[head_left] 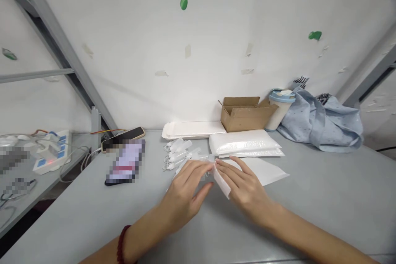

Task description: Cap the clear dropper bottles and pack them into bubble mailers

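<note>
A narrow white slip (222,183) slants between my two hands, its upper end at the meeting fingertips. My left hand (187,192) curls its fingers against that upper end, its thumb lower and a little apart. Stretched over the slip from the right, my right hand (246,183) grips it, with the thumb hidden. Something clear, like thin plastic, shows between the left fingers and thumb, partly hidden. Just beyond the left hand lie several small white items in clear wrapping (181,154). A flat white sheet (267,172) lies partly under the right fingers.
Behind the hands are a stack of glossy white pouches (244,143), a flat white packet (196,129) and an open cardboard box (247,117). A lidded cup (279,111) and blue cloth bag (321,123) stand right; two phones, one dark (125,138), and a power strip (52,152) lie left.
</note>
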{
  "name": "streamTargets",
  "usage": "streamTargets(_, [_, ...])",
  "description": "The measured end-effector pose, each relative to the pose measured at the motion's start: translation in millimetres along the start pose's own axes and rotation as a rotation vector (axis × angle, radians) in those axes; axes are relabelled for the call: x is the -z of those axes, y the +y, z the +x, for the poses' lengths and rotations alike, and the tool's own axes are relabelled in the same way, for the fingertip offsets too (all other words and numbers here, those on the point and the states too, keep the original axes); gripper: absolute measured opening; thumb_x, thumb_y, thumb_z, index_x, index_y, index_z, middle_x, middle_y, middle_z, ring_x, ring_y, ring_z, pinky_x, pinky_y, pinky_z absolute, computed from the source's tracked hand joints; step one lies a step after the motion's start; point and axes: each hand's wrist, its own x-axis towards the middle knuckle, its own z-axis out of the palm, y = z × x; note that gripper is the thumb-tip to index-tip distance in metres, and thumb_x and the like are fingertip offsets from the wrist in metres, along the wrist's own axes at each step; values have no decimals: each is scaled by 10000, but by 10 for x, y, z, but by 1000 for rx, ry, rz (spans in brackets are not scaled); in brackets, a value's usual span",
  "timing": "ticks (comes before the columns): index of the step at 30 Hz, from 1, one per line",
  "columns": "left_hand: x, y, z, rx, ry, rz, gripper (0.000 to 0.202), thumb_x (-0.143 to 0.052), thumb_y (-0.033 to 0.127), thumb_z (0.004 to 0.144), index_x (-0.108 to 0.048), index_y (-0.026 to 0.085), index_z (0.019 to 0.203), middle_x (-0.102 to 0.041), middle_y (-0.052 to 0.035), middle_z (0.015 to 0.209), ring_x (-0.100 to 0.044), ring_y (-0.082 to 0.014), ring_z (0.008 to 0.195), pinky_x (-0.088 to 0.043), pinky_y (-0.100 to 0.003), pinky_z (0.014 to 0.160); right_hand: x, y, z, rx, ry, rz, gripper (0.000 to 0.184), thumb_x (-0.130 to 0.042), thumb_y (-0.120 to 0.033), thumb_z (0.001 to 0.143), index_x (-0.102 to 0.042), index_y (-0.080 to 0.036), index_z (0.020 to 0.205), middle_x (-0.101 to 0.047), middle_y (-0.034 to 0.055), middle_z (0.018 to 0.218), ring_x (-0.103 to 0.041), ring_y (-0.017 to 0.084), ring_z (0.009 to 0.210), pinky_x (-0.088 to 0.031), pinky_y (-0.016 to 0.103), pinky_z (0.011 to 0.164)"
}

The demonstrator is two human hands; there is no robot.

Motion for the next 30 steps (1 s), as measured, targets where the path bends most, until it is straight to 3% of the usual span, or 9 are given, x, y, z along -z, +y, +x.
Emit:
streamTargets(3, [-21, -15, -10, 5, -50, 77, 410, -519, 72, 847, -447, 146, 1243, -561, -156, 1121, -526, -246, 1075, -489, -414, 895, -14, 27, -6, 37, 62, 36, 338, -337, 27, 815, -601, -82, 995, -713, 155, 942, -655, 225, 975, -537, 405, 839])
streamTargets(7, [-32, -56, -10, -72, -98, 165, 446, -460, 58, 865, -400, 143, 1299, -540, -183, 1190, -508, -272, 1137, -499, -457, 893, -91, 32, -47, -4, 109, 63, 344, -342, 48, 793, -600, -126, 939, -708, 165, 943, -646, 239, 990, -523, 467, 837])
streamTargets(14, [-72, -100, -28, -147, -86, 218, 454, -453, 44, 870, -387, 96, 1316, -568, -186, 1201, -507, -273, 1163, -505, -460, 923, -127, 7, -90, -59, 94, 140, 426, -325, 62, 742, -543, -114, 1063, -691, 158, 977, -641, 208, 983, -542, 436, 863])
streamTargets(20, [-97, -142, -48, -134, -14, 191, 285, -442, 16, 861, -555, 109, 1105, -670, -122, 983, -624, -214, 926, -558, -360, 798, -95, -26, -36, -89, 22, 177, 436, -355, 50, 661, -531, -127, 1018, -697, 114, 909, -653, 203, 909, -523, 427, 870])
streamTargets(25, [-32, -172, -8, -122, 85, 207, 242, -502, 8, 815, -580, 117, 1017, -679, -106, 916, -632, -203, 865, -544, -341, 776, -49, 87, 15, -153, -111, 183, 463, -391, 24, 600, -549, -119, 1011, -692, 113, 917, -640, 238, 881, -481, 429, 779])
streamTargets(30, [-16, -187, 15, -126, -57, 189, 267, -440, 7, 830, -582, 126, 1022, -682, -92, 913, -636, -184, 841, -555, -305, 742, -33, 81, 0, -147, -243, 227, 428, -433, 10, 607, -567, -123, 991, -678, 117, 959, -594, 246, 958, -417, 420, 860])
